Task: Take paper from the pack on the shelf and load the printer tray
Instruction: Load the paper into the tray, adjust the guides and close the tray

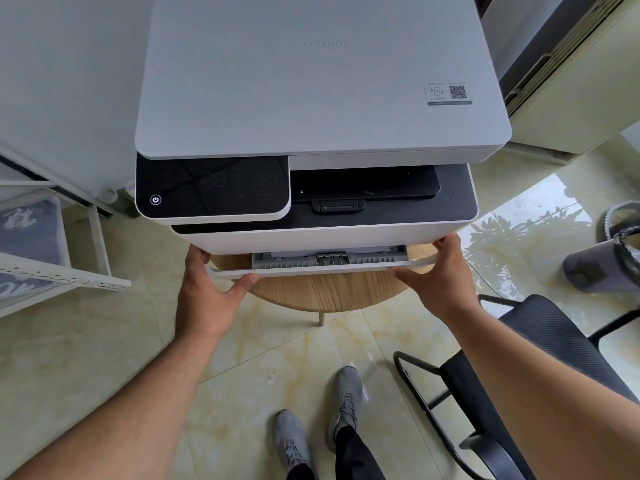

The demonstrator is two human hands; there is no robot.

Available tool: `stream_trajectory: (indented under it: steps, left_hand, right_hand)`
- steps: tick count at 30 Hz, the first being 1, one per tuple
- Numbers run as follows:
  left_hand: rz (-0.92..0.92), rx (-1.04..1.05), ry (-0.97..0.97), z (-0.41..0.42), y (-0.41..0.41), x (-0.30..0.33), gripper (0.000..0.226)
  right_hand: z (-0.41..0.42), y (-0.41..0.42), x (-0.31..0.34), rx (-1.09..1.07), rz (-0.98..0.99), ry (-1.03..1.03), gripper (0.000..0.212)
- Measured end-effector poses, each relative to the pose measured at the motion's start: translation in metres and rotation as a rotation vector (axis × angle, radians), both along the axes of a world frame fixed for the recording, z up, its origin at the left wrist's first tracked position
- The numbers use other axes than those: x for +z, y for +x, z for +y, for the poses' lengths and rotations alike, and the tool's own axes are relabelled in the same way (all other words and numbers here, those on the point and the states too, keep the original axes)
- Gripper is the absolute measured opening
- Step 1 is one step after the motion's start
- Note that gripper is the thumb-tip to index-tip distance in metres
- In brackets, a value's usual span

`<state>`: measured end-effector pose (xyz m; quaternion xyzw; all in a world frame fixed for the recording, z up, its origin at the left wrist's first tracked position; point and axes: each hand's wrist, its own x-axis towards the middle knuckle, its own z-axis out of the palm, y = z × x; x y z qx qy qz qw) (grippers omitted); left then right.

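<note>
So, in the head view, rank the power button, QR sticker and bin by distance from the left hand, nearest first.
From the left hand:
1. Power button, just above it on the control panel.
2. QR sticker, far right of the printer lid.
3. Bin, on the floor at the right edge.

White printer point(322, 109) on round wooden table, its paper tray point(322, 265) partly out at the bottom front, paper inside.

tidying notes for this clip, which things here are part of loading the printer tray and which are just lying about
Part of the job: printer, paper tray, left hand, right hand.

Just lying about: black chair, grey bin, white rack, wooden table.
</note>
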<state>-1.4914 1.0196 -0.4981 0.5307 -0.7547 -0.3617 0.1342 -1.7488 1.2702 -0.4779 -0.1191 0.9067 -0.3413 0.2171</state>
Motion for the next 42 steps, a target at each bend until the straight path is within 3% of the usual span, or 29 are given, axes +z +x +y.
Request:
stream_trajectory:
  steps: [30,37,42]
  left_hand:
    - [0.089,0.002,-0.001,-0.004,-0.001,-0.001,0.087]
    - [0.115,0.084,-0.007,0.0,-0.011,-0.003,0.077]
    - [0.11,0.144,-0.031,0.0,-0.018,-0.003,0.075]
  right_hand:
    - [0.0,-0.005,-0.007,-0.005,0.019,-0.005,0.084]
    - [-0.008,-0.003,-0.008,-0.078,0.028,-0.033,0.077]
    - [-0.014,-0.005,-0.008,-0.119,0.054,-0.042,0.084]
